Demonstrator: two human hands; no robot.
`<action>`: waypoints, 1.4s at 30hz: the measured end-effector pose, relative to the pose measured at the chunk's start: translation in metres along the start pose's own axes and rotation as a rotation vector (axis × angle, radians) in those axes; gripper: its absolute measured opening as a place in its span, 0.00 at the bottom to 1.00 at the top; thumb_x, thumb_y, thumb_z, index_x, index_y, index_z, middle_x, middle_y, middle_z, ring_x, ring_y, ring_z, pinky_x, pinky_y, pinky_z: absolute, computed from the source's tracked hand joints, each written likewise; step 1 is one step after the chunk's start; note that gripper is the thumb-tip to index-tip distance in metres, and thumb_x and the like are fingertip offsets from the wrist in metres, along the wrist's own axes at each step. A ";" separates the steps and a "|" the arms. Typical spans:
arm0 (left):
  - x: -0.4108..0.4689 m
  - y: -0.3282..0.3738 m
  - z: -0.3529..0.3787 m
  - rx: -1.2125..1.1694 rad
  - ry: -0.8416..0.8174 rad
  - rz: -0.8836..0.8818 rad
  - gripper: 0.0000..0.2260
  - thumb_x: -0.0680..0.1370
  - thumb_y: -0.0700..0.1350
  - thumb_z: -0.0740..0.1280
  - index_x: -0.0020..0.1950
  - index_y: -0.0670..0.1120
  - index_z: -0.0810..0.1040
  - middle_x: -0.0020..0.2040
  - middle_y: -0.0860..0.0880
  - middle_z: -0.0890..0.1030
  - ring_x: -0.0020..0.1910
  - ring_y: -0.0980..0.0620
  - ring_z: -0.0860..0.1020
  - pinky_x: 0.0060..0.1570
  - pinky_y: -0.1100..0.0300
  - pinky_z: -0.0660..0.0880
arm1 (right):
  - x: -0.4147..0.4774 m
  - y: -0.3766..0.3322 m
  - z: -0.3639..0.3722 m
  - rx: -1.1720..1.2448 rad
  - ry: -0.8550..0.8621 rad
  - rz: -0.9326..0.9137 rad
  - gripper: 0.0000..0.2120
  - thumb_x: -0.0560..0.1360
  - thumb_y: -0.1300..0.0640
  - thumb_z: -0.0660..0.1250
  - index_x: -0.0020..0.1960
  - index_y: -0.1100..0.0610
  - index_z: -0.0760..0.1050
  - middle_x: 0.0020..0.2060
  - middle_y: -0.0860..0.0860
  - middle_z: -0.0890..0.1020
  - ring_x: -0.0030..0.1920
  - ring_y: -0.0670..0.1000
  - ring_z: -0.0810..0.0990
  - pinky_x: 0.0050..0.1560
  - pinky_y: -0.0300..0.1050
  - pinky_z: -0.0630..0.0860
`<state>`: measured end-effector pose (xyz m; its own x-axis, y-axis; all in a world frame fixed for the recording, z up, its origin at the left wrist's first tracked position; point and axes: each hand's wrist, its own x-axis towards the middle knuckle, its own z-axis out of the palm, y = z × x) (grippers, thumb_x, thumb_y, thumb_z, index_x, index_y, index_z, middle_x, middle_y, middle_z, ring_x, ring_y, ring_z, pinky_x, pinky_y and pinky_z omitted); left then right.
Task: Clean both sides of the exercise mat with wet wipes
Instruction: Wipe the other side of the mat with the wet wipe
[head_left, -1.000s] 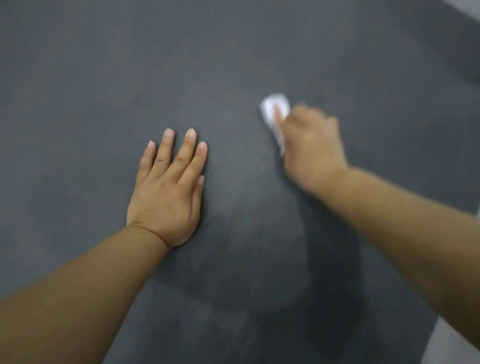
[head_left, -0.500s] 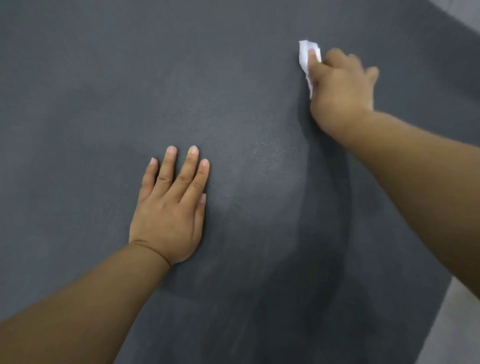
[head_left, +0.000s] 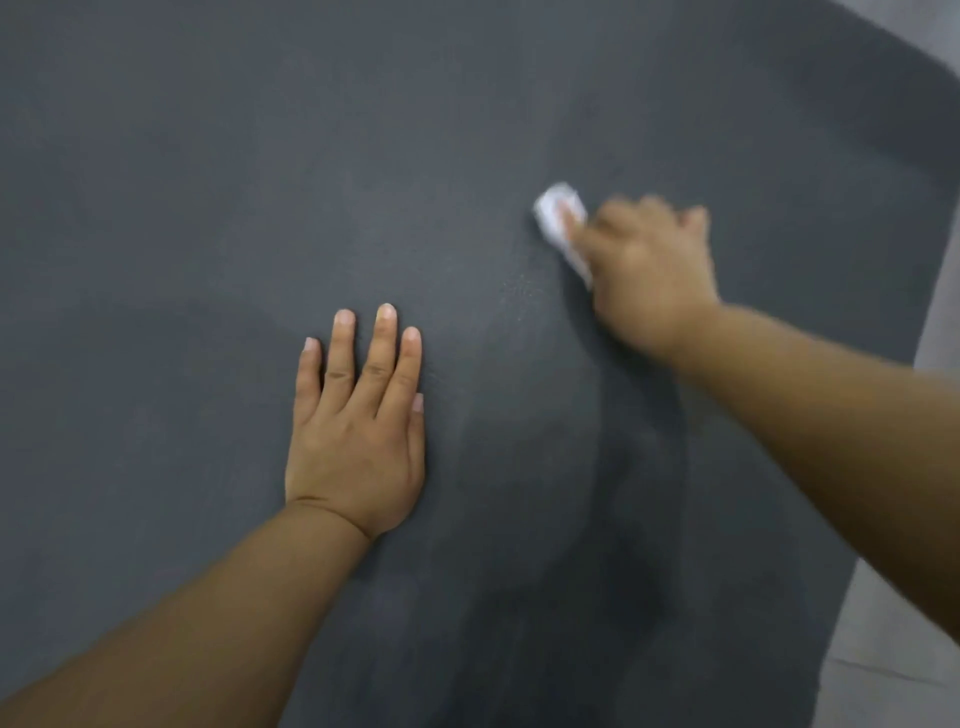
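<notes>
A dark grey exercise mat (head_left: 208, 208) fills nearly the whole view. My left hand (head_left: 358, 421) lies flat on it, fingers straight and together, pressing it down near the middle. Up and to the right, my right hand (head_left: 649, 265) is blurred by motion and grips a small crumpled white wet wipe (head_left: 558, 213) against the mat. Only the wipe's upper-left end sticks out past the fingers. A darker damp streak (head_left: 639, 467) runs down the mat below the right hand.
The mat's rounded far-right corner (head_left: 935, 73) and right edge show, with pale grey floor (head_left: 883, 649) beyond them along the right side.
My right hand swept the wipe away up the mat, then came back toward me and a little left. The left hand stayed flat in place.
</notes>
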<state>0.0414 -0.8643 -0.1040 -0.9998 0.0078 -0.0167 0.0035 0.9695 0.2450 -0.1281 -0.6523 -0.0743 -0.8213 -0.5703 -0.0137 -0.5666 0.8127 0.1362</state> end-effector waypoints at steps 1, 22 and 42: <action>0.000 0.001 0.000 0.002 -0.006 -0.001 0.22 0.80 0.47 0.51 0.72 0.41 0.64 0.73 0.42 0.65 0.73 0.39 0.56 0.72 0.46 0.47 | 0.015 0.011 -0.003 -0.006 -0.070 0.103 0.25 0.73 0.62 0.63 0.69 0.51 0.69 0.45 0.58 0.75 0.46 0.60 0.73 0.47 0.55 0.65; -0.002 -0.001 0.001 0.072 -0.009 -0.083 0.22 0.81 0.48 0.50 0.73 0.43 0.65 0.73 0.44 0.65 0.72 0.39 0.61 0.71 0.48 0.49 | -0.006 0.054 0.012 0.077 -0.084 0.290 0.27 0.74 0.63 0.55 0.73 0.57 0.61 0.52 0.62 0.74 0.49 0.65 0.73 0.45 0.56 0.69; -0.010 0.120 0.008 0.075 -0.334 -0.119 0.25 0.82 0.51 0.44 0.76 0.45 0.40 0.77 0.48 0.40 0.76 0.43 0.39 0.72 0.52 0.36 | -0.106 0.074 0.019 0.108 -0.002 0.239 0.25 0.69 0.63 0.56 0.65 0.65 0.70 0.43 0.63 0.78 0.39 0.65 0.76 0.35 0.51 0.71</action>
<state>0.0518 -0.7461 -0.0818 -0.9323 -0.0384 -0.3596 -0.0986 0.9837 0.1506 -0.0843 -0.5289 -0.0816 -0.9329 -0.3602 0.0039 -0.3599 0.9325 0.0292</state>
